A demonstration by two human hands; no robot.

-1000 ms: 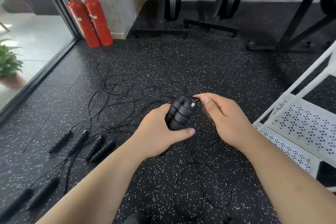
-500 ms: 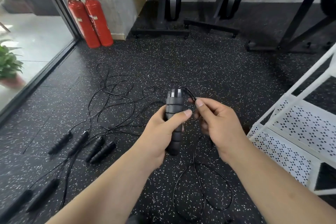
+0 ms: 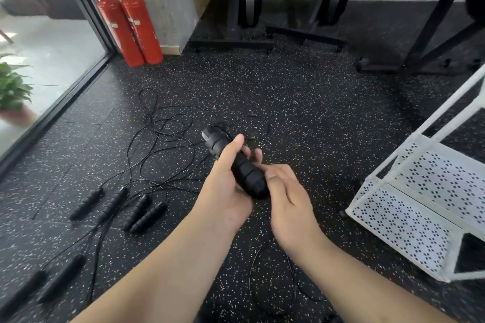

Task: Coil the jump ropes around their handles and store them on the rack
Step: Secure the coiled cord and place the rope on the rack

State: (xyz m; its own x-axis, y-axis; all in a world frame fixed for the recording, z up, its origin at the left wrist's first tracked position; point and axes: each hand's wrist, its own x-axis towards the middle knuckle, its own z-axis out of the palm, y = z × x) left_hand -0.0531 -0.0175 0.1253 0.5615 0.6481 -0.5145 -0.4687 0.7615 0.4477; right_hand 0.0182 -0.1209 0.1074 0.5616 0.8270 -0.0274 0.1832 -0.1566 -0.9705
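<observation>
- Since half a second ago the right hand has dropped from the top of the handles to their lower end. The pair has tipped from upright to slanting toward the upper left.
- Fingers of the left hand wrap the pair of black ribbed jump-rope handles at the centre of the frame. The thumb lies along the near side, and fingertips show past the far side.
- Fingers of the right hand are curled, with the thumb against the handles' lower end. Blur hides the thin cord there, so I cannot tell whether they pinch anything.
- One thin black cord loop lies on the speckled black rubber floor, low in the frame between the forearms.
- Tangled black ropes spread left of centre, with four loose black handles in a row at lower left. Two more black handles lie near the bottom left corner.
- At the right edge stands the white perforated metal rack, apart from the held handles.
- Two red fire extinguishers lean at upper left.
</observation>
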